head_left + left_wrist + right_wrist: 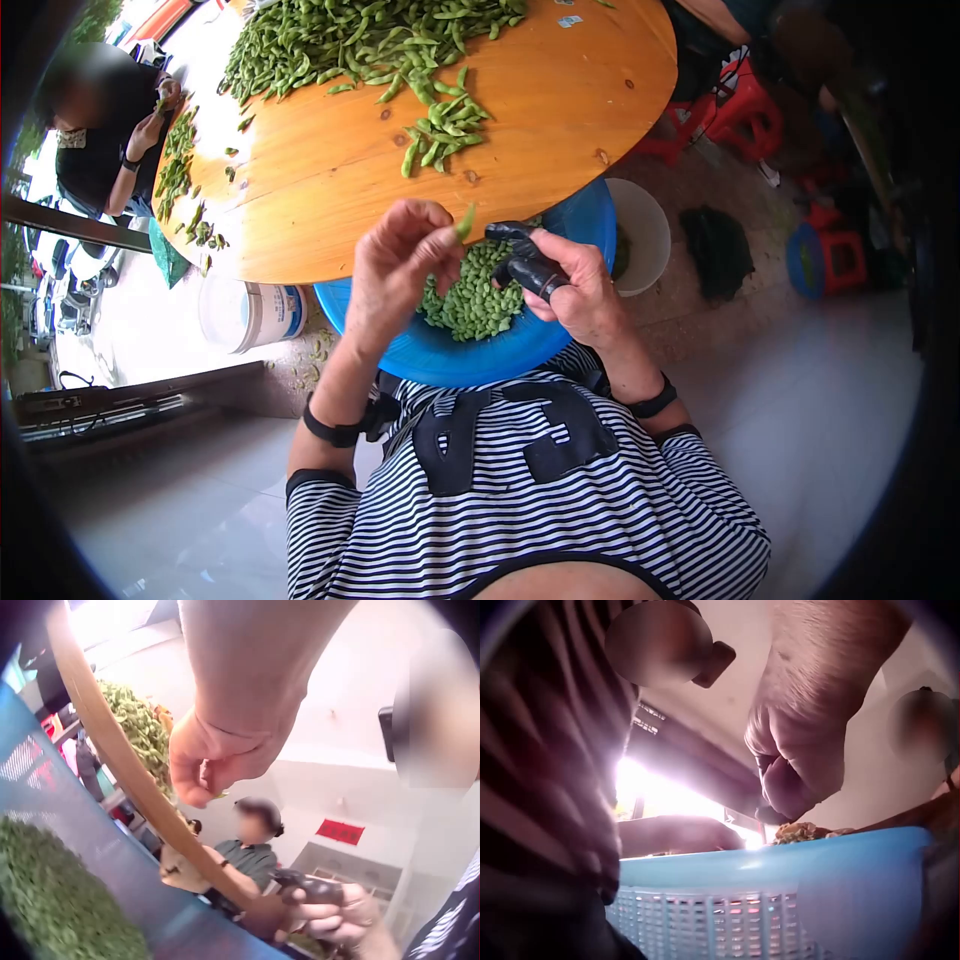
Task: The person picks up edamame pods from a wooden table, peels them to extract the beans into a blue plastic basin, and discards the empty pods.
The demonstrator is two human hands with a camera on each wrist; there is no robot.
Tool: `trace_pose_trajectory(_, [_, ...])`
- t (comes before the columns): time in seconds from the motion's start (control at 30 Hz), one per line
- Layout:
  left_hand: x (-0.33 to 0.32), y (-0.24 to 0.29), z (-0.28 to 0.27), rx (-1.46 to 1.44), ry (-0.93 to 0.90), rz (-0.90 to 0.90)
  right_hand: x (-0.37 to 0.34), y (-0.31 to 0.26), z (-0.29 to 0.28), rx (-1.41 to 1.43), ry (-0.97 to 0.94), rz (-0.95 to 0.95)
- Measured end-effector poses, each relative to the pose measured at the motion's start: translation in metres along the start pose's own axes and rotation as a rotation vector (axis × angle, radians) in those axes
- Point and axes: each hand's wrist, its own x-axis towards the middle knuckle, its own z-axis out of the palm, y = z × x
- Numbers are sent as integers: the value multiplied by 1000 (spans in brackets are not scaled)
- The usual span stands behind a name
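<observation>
In the head view my left hand [395,265] pinches a green edamame pod [465,222] between thumb and fingertips, above a blue basket [450,372]. Only a sliver of green shows at those fingertips in the left wrist view. My right hand [582,290] is beside it over the basket's right part, with black coverings [533,272] on the thumb and a finger. Those covered digits are bent with a gap between them, and nothing shows in their grasp. Shelled green beans [475,305] lie heaped in the basket under both hands.
The wooden table [330,170] overhangs the basket's far side. It bears a large pile of pods [350,50] and a smaller cluster [445,132]. White buckets [240,315] stand on both sides. Another person [105,130] works at the left; red stools [745,115] stand at right.
</observation>
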Motion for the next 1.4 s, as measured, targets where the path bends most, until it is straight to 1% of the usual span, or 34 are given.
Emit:
trace_pose_trajectory(0.03, [-5,-7,7,-35,3,0,0,-1,2,77,-12,42])
trace_pose_trajectory(0.07, [-9,-13,13,-35,2,26,1,0,2,76,-10,47])
trace_pose_trajectory(0.13, [-11,-24,18,-10,-16,107,2,4,0,181,-91,61])
trace_pose_trajectory(0.17, [-12,-27,20,-12,-15,104,2,6,0,181,-90,65])
trace_pose_trajectory(0.23, [-14,-30,25,111,28,188,1,8,0,301,-80,94])
trace_pose_trajectory(0.3, [-15,-28,29,122,40,210,1,7,-1,326,-96,100])
trace_pose_trajectory(0.37, [-16,-30,26,303,39,249,1,8,-2,351,-109,104])
trace_pose_trajectory(0.4, [-16,-32,25,303,38,248,2,10,-2,343,-97,94])
trace_pose_trajectory(0.47, [-15,-38,22,409,25,344,3,15,-4,336,-83,85])
trace_pose_trajectory(0.5, [-16,-35,24,408,23,342,4,18,-6,315,-109,39])
trace_pose_trajectory(0.53, [-17,-30,27,271,9,275,5,20,-8,293,-134,-9])
trace_pose_trajectory(0.57, [-18,-27,29,134,-5,207,4,21,-9,294,-132,-8])
trace_pose_trajectory(0.6, [-17,-29,26,134,-7,206,3,22,-10,404,-170,32])
trace_pose_trajectory(0.63, [-15,-32,20,-36,-53,92,2,23,-11,514,-208,72])
trace_pose_trajectory(0.67, [-14,-34,17,-205,-98,-22,2,26,-12,515,-206,70])
trace_pose_trajectory(0.7, [-13,-35,17,-204,-100,-22,2,31,-14,547,-253,58])
trace_pose_trajectory(0.73, [-13,-36,17,-350,-109,-145,3,33,-15,579,-300,45])
trace_pose_trajectory(0.77, [-13,-37,17,-494,-117,-268,2,32,-15,580,-299,45])
trace_pose_trajectory(0.8, [-11,-42,15,-542,-165,-276,2,29,-15,555,-268,65])
trace_pose_trajectory(0.87, [-11,-45,14,-548,-164,-298,2,26,-16,531,-236,86])
trace_pose_trajectory(0.93, [-11,-45,17,-555,-162,-319,0,23,-20,267,-213,35])
trace_pose_trajectory(0.97, [-11,-43,18,-465,-168,-272,-1,23,-18,267,-214,34])
trace_pose_trajectory(1.0, [-11,-42,19,-375,-174,-226,-4,23,-13,78,-128,-41])
trace_pose_trajectory(1.03, [-11,-46,16,-373,-175,-227,-4,22,-9,-111,-39,-114])
trace_pose_trajectory(1.07, [-12,-53,12,16,-172,-95,-5,16,-6,-220,-26,-60])
trace_pose_trajectory(1.1, [-13,-54,10,404,-163,39,-4,20,-4,-219,-27,-59])
trace_pose_trajectory(1.13, [-15,-53,7,582,-160,-3,-3,28,-2,-330,17,-162])
trace_pose_trajectory(1.17, [-16,-53,10,583,-159,-3,-3,32,-1,-440,62,-266])
trace_pose_trajectory(1.23, [-17,-55,21,904,-85,482,-3,30,0,-462,60,-292])
trace_pose_trajectory(1.27, [-19,-57,25,913,-52,446,-4,31,3,-505,108,-309])
trace_pose_trajectory(1.3, [-17,-59,26,914,-51,448,-4,31,5,-548,155,-326])
trace_pose_trajectory(1.37, [-14,-65,25,873,-42,603,-4,33,5,-566,160,-324])
trace_pose_trajectory(1.4, [-14,-63,25,873,-41,603,-5,34,5,-584,166,-321])
